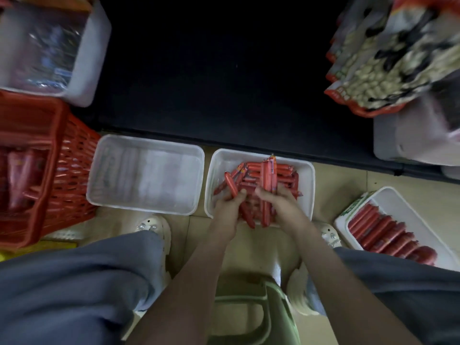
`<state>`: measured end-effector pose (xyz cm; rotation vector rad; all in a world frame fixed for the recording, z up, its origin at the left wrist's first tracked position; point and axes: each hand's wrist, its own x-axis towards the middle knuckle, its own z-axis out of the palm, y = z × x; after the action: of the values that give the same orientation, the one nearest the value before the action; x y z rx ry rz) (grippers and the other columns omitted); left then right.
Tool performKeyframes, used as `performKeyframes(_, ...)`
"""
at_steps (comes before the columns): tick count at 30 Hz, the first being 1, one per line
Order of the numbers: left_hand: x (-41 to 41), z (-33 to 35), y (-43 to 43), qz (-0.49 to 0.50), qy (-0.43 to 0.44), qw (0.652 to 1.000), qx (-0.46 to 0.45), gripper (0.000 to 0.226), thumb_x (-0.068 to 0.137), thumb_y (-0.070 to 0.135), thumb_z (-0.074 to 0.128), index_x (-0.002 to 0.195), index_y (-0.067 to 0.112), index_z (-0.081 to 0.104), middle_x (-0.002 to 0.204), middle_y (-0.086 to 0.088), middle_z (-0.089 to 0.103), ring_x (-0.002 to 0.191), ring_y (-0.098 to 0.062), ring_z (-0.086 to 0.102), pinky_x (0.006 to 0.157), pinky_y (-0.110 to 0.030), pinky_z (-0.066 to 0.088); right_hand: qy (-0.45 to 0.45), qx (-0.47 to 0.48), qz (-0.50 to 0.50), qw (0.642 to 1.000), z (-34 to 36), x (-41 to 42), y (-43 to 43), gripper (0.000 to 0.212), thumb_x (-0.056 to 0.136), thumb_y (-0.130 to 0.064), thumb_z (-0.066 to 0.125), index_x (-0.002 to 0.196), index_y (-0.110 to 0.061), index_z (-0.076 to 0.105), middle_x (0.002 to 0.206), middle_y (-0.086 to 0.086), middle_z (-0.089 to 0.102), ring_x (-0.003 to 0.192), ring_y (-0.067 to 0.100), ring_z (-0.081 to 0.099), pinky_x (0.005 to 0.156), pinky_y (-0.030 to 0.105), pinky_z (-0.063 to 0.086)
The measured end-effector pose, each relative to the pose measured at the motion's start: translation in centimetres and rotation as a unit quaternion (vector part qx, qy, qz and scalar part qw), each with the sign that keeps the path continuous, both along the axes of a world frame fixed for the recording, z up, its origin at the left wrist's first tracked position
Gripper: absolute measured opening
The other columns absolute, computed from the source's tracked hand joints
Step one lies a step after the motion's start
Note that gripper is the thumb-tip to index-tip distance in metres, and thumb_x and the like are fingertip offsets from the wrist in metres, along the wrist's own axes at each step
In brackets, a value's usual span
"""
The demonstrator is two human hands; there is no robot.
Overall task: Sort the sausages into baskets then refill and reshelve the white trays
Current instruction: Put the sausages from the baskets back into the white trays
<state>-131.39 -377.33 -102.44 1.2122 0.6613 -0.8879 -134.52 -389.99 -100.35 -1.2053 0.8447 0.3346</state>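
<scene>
My left hand [227, 207] grips two slim, glossy red sausages [254, 168], my right hand [281, 205] a bundle, over the middle white tray [210, 185], one of three on the floor [343, 185]. One red basket [57, 155] stands left.

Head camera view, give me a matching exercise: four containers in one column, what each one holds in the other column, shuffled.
1. red basket
2. left floor tray
3. centre floor tray
4. right floor tray

A. neat row of sausages
B. no sausages visible
C. loose heap of sausages
D. sausages behind slatted walls

Pairs: 1-D, 2-B, 3-C, 4-A
</scene>
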Motion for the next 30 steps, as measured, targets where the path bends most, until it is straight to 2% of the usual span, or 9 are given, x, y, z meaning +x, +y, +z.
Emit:
performKeyframes(3, 1.2, 4.0, -0.7, -0.025, -0.01, 0.999, -0.028, 0.024, 0.091, 0.028, 0.063, 0.112, 0.017, 0.067, 0.096, -0.009, 0.072, 0.085, -0.025, 0.07, 0.07, -0.036, 0.056, -0.047, 0.019, -0.027, 0.998, 4.5, 0.5, 0.1, 0.018, 0.087, -0.001, 0.062, 0.103, -0.007, 0.066, 0.088, 0.011, 0.073, 0.081, 0.025, 0.07, 0.071, 0.036, 0.059)
performKeyframes(6, 1.8, 8.5, -0.4, -0.07, -0.039, 0.995, -0.066, 0.027, 0.092, 0.029, 0.062, 0.116, 0.016, 0.064, 0.099, -0.008, 0.073, 0.087, -0.023, 0.071, 0.071, -0.036, 0.058, -0.076, -0.021, -0.017, 0.997, 8.9, 0.7, -0.1, 0.016, 0.088, 0.001, 0.06, 0.099, -0.009, 0.065, 0.079, 0.005, 0.073, 0.074, 0.021, 0.07, 0.062, 0.028, 0.057)
performKeyframes(9, 1.7, 13.2, 1.0, -0.086, -0.087, 0.987, -0.105, 0.022, 0.094, 0.023, 0.059, 0.115, 0.015, 0.062, 0.099, -0.011, 0.072, 0.086, -0.024, 0.07, 0.069, -0.035, 0.06, -0.105, -0.014, 0.032, 0.994, 13.3, 0.7, 0.6, 0.026, 0.088, -0.001, 0.059, 0.114, -0.001, 0.06, 0.088, 0.01, 0.072, 0.077, 0.02, 0.071, 0.063, 0.028, 0.056)
performKeyframes(12, 1.1, 17.7, 3.6, -0.07, -0.112, 0.982, -0.132, 0.012, 0.094, 0.018, 0.059, 0.105, 0.02, 0.065, 0.087, -0.005, 0.072, 0.073, -0.016, 0.07, 0.059, -0.03, 0.058, -0.127, 0.007, 0.094, 0.987, 17.1, 0.6, 2.3, 0.036, 0.086, -0.008, 0.062, 0.121, -0.002, 0.057, 0.102, 0.018, 0.07, 0.09, 0.028, 0.069, 0.072, 0.035, 0.056)
performKeyframes(17, -0.2, 23.5, 10.0, -0.057, -0.147, 0.974, -0.164, 0.029, 0.092, 0.016, 0.062, 0.12, 0.015, 0.062, 0.104, -0.014, 0.068, 0.085, -0.023, 0.07, 0.069, -0.038, 0.06, -0.151, 0.053, 0.217, 0.963, 23.0, 0.4, 6.7, 0.034, 0.086, -0.016, 0.062, 0.115, 0.001, 0.061, 0.099, 0.019, 0.07, 0.086, 0.028, 0.07, 0.069, 0.034, 0.056)
performKeyframes(21, -1.3, 26.6, 15.4, -0.03, -0.201, 0.967, -0.156, 0.033, 0.092, 0.013, 0.061, 0.125, 0.015, 0.06, 0.121, -0.019, 0.064, 0.1, -0.032, 0.067, 0.076, -0.043, 0.059, -0.176, 0.048, 0.306, 0.934, 26.3, 0.8, 11.1, 0.033, 0.088, -0.016, 0.061, 0.116, 0.0, 0.061, 0.103, 0.019, 0.07, 0.09, 0.028, 0.069, 0.075, 0.036, 0.057)
performKeyframes(24, -2.1, 28.5, 19.0, -0.005, -0.25, 0.958, -0.139, 0.038, 0.091, 0.011, 0.061, 0.128, 0.019, 0.057, 0.122, -0.017, 0.064, 0.107, -0.036, 0.064, 0.077, -0.044, 0.058, -0.209, 0.048, 0.349, 0.912, 28.1, 1.6, 14.4, 0.032, 0.084, -0.014, 0.065, 0.115, -0.004, 0.064, 0.107, 0.02, 0.069, 0.095, 0.03, 0.068, 0.078, 0.038, 0.057)
performKeyframes(27, -3.0, 30.3, 22.2, 0.023, -0.299, 0.947, -0.117, 0.04, 0.092, 0.009, 0.059, 0.13, 0.019, 0.054, 0.121, -0.015, 0.065, 0.11, -0.037, 0.063, 0.089, -0.051, 0.053, -0.236, 0.057, 0.377, 0.894, 29.5, 2.0, 17.9, 0.032, 0.078, -0.013, 0.07, 0.11, -0.008, 0.067, 0.103, 0.017, 0.07, 0.093, 0.029, 0.069, 0.081, 0.04, 0.057)
performKeyframes(30, -4.5, 31.6, 25.5, 0.075, -0.326, 0.939, -0.083, 0.038, 0.092, 0.008, 0.058, 0.128, 0.018, 0.055, 0.119, -0.014, 0.067, 0.106, -0.035, 0.065, 0.087, -0.048, 0.054, -0.263, 0.063, 0.408, 0.872, 30.7, 1.8, 21.8, 0.031, 0.079, -0.01, 0.066, 0.11, -0.008, 0.065, 0.1, 0.015, 0.07, 0.09, 0.027, 0.069, 0.084, 0.045, 0.054)
